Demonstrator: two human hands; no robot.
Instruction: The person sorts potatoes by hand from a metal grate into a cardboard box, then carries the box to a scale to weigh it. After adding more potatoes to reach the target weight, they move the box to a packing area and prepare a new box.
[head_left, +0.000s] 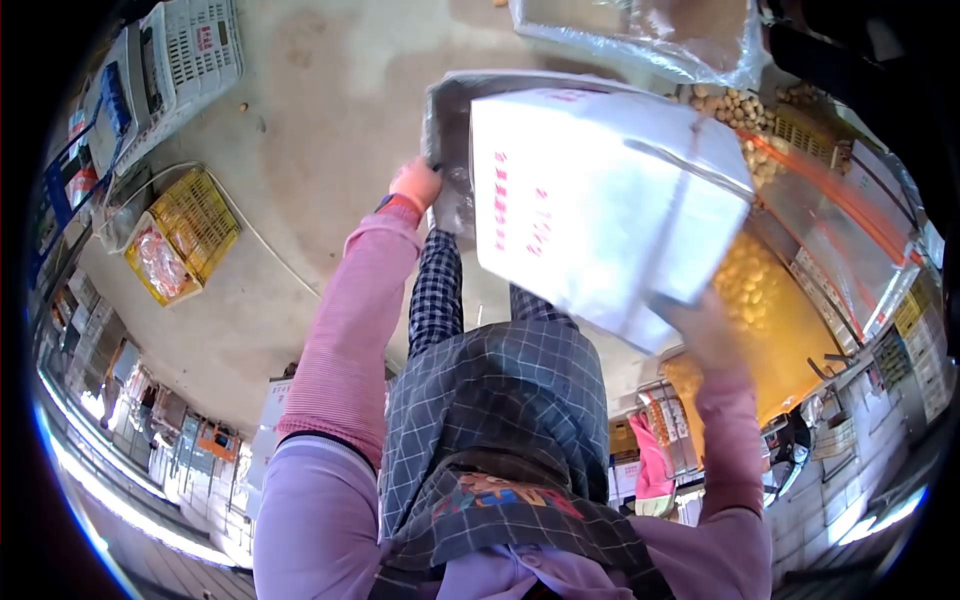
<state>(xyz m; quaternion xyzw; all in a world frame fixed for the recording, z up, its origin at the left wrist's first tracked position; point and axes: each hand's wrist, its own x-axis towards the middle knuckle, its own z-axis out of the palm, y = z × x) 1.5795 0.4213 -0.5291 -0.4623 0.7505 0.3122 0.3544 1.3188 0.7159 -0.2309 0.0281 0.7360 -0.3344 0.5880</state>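
Note:
A white carton (590,210) with red printed characters is tilted in front of me, its right side smeared by motion. Behind it shows a grey open box (455,150) with shiny plastic inside. My left hand (415,187) is closed around the left edge of that grey box. At the carton's lower right edge is my right hand (703,325), blurred, with its fingers over the carton's side.
Yellow fruit fills an orange-lined bin (755,290) on the right, near a heap of brownish round produce (735,105). A plastic-wrapped box (640,35) lies ahead. On the left are a yellow crate (190,230) and a white crate (190,75).

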